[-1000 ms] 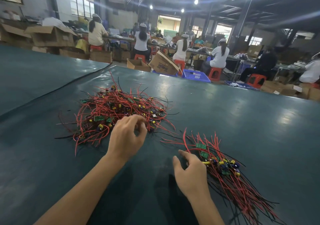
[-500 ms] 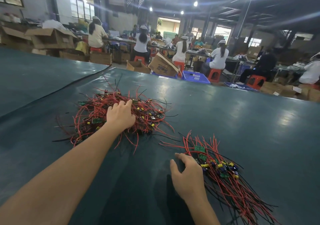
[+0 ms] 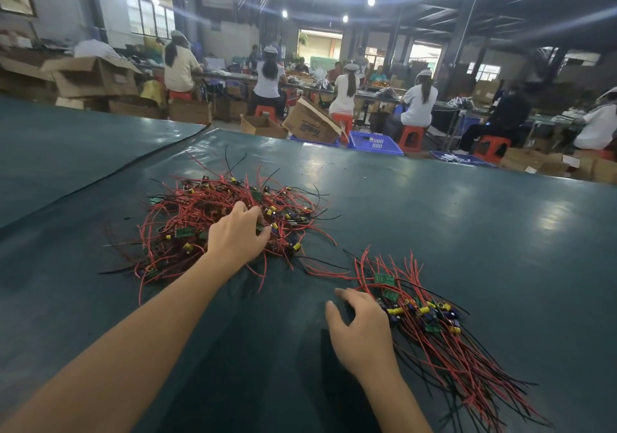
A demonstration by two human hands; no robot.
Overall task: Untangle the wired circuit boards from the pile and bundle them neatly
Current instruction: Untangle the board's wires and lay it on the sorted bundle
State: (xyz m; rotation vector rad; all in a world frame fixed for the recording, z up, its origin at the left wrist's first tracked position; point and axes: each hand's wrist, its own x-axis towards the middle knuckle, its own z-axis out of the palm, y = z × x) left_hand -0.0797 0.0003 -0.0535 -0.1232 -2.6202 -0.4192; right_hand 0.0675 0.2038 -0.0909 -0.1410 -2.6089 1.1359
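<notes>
The tangled pile (image 3: 200,219) lies at 11 o'clock under the nearer left hand (image 3: 238,235), whose curled fingers pinch into it, while the right hand (image 3: 362,329) rests loosely spread against the bundle (image 3: 440,342), which trails toward 5 o'clock.

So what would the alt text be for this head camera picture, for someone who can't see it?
A person's left hand digs into a tangled pile of red-wired circuit boards on a dark green table, while the right hand rests against a straighter bundle nearer by. Behind, seated workers and cardboard boxes fill a workshop.
</notes>
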